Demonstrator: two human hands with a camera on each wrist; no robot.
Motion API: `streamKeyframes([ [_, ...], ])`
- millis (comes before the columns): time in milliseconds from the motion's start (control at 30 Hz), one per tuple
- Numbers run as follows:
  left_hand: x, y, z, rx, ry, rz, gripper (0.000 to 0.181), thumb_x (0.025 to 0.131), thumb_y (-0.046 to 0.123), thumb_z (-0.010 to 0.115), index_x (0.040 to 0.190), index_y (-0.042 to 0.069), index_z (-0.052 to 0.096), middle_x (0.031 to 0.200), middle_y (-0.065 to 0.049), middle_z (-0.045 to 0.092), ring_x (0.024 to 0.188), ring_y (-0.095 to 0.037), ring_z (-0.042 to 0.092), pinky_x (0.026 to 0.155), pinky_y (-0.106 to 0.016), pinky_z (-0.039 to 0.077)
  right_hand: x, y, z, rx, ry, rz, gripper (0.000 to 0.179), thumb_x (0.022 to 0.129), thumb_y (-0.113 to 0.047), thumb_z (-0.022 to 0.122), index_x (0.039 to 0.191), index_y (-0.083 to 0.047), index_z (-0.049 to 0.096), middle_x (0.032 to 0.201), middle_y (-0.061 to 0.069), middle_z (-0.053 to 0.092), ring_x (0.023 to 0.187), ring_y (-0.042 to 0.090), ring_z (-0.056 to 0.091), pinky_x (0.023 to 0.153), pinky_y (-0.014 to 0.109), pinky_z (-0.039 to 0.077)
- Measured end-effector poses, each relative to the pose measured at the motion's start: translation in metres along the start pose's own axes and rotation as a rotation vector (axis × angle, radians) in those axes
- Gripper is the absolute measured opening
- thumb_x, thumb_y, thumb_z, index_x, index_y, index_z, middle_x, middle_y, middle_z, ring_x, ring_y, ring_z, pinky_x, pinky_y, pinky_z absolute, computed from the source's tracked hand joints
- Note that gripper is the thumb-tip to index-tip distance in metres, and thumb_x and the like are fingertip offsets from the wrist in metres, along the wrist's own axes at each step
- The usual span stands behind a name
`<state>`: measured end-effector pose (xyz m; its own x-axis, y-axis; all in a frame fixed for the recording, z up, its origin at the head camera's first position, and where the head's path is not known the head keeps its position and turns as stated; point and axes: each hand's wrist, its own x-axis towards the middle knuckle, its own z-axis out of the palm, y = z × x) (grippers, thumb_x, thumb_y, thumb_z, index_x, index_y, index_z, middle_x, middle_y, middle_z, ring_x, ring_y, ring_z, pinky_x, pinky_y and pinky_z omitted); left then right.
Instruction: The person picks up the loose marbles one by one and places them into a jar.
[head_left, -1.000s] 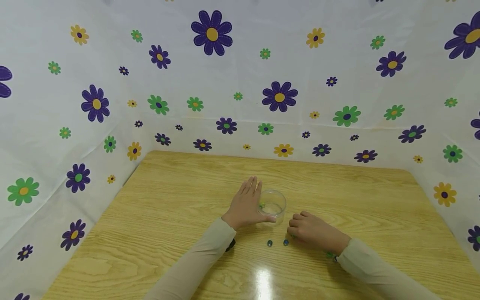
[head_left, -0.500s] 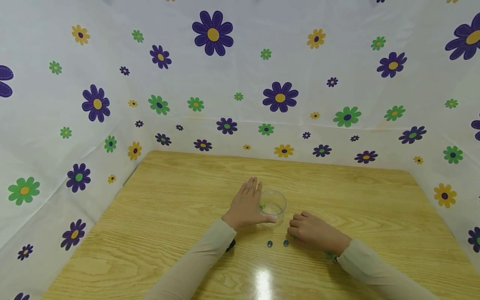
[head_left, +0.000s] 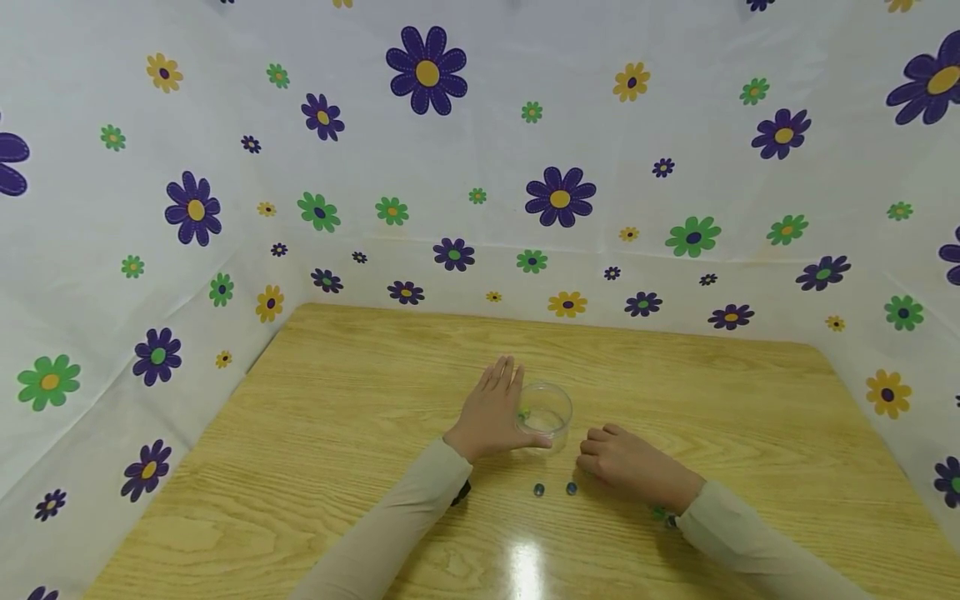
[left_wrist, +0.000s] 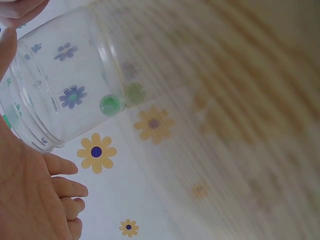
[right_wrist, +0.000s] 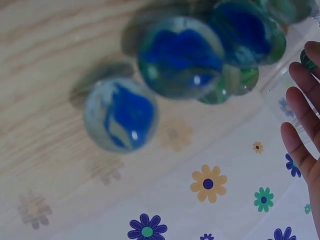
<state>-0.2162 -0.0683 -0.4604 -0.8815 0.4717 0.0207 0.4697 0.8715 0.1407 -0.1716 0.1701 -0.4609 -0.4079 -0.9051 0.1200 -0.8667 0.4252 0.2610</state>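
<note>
A clear plastic jar (head_left: 553, 433) stands on the wooden table with a green marble (left_wrist: 111, 105) inside at its bottom. My left hand (head_left: 491, 419) rests against the jar's left side, fingers straight, thumb across its front. To the right of the jar, my right hand (head_left: 633, 467) is low over the table with bent fingers. In the right wrist view a dark green marble (right_wrist: 307, 60) shows at those fingers, mostly hidden; they seem to pinch it. Two marbles lie in front of the jar: one to the left (head_left: 539, 490), one to the right (head_left: 572, 488).
Several blue and green glass marbles, such as a blue-swirled marble (right_wrist: 121, 115), lie beneath the right wrist. A white flowered cloth (head_left: 480, 150) rises behind the table (head_left: 360, 375) and at both sides.
The green marble seen under the right fingertips in the earlier head frames no longer shows there. Both hands and the jar have stayed nearly in place.
</note>
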Motion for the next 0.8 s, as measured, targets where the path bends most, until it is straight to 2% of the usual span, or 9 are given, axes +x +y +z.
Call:
streamKeyframes([
  [133, 0.001, 0.000, 0.001, 0.007, -0.008, -0.006, 0.119, 0.071, 0.079, 0.054, 0.150, 0.000, 0.015, 0.157, -0.019, 0.011, 0.148, -0.029, 0.006, 0.121, -0.040, 0.011, -0.001, 0.002, -0.002, -0.007, 0.021, 0.005, 0.018, 0.076, -0.022, 0.078, 0.087, -0.018, 0.065, 0.085, -0.007, 0.065, 0.081, 0.010, 0.055, 0.075, 0.029, 0.049],
  [467, 0.002, -0.001, 0.003, -0.006, -0.017, -0.008, 0.119, 0.071, 0.079, 0.054, 0.150, 0.001, 0.012, 0.158, -0.019, 0.008, 0.148, -0.028, 0.004, 0.121, -0.040, 0.009, 0.002, 0.009, -0.010, -0.056, 0.160, 0.019, 0.020, 0.072, -0.018, 0.078, 0.087, -0.016, 0.064, 0.082, -0.005, 0.063, 0.078, 0.011, 0.056, 0.072, 0.029, 0.050],
  [800, 0.001, 0.000, -0.001, -0.016, -0.022, -0.008, 0.117, 0.072, 0.078, 0.054, 0.150, 0.001, 0.014, 0.157, -0.019, 0.009, 0.148, -0.028, 0.004, 0.121, -0.040, 0.009, 0.009, 0.016, -0.021, -0.088, 0.185, 0.037, 0.023, 0.071, -0.019, 0.079, 0.088, -0.013, 0.066, 0.085, -0.003, 0.065, 0.081, 0.013, 0.058, 0.073, 0.030, 0.050],
])
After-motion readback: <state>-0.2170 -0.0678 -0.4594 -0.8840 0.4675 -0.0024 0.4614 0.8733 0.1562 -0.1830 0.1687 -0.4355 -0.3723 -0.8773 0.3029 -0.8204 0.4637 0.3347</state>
